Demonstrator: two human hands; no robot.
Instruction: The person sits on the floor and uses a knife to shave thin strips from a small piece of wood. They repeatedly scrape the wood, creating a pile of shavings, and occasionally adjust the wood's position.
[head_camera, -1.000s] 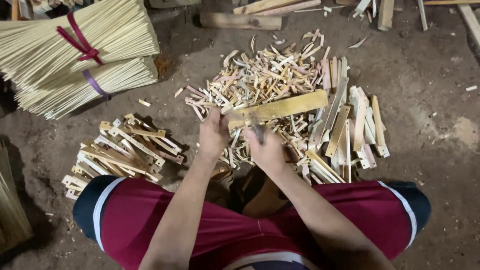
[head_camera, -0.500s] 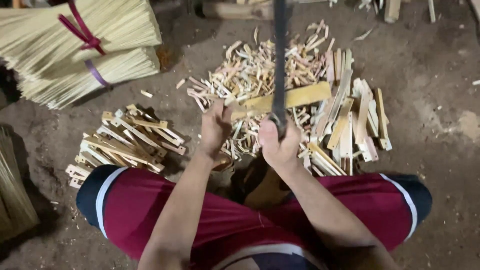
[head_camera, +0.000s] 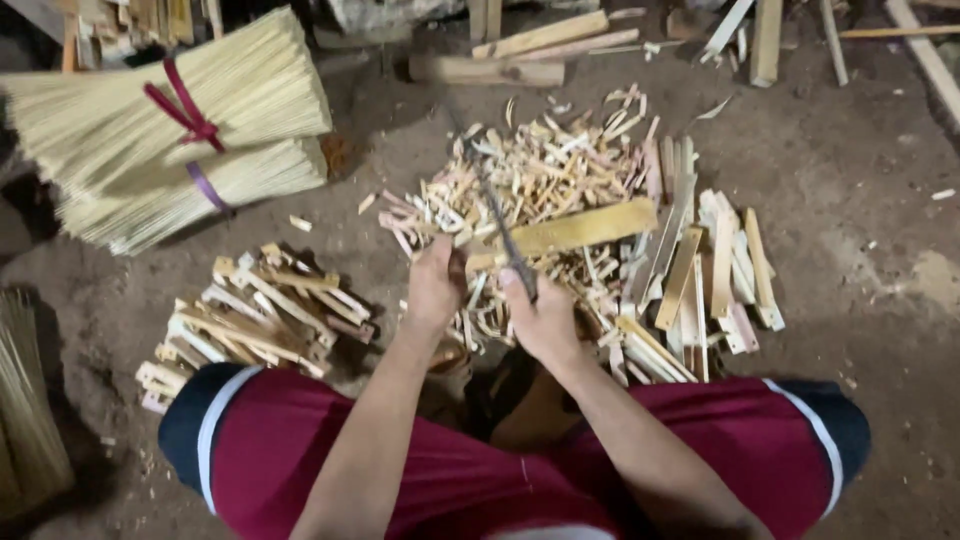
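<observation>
My left hand (head_camera: 436, 285) grips the near end of a flat yellow bamboo slat (head_camera: 585, 230) that lies level above a heap of pale offcuts (head_camera: 545, 170). My right hand (head_camera: 542, 318) is closed on the handle of a long dark blade (head_camera: 490, 200). The blade points up and away to the left, and its lower part crosses the slat close to my left hand. Both forearms reach out over my red-shorted knees (head_camera: 420, 470).
A crossed stack of short bamboo pieces (head_camera: 262, 312) sits at left. Flat slats (head_camera: 712, 275) lie at right. Two tied bundles of thin sticks (head_camera: 170, 135) rest at upper left, with planks (head_camera: 540, 40) along the top edge. The ground is bare dirt.
The blade stood upright half a second ago and now leans left, lower, against the slat. One second ago it was hardly visible. Both hands stayed on the slat end.
</observation>
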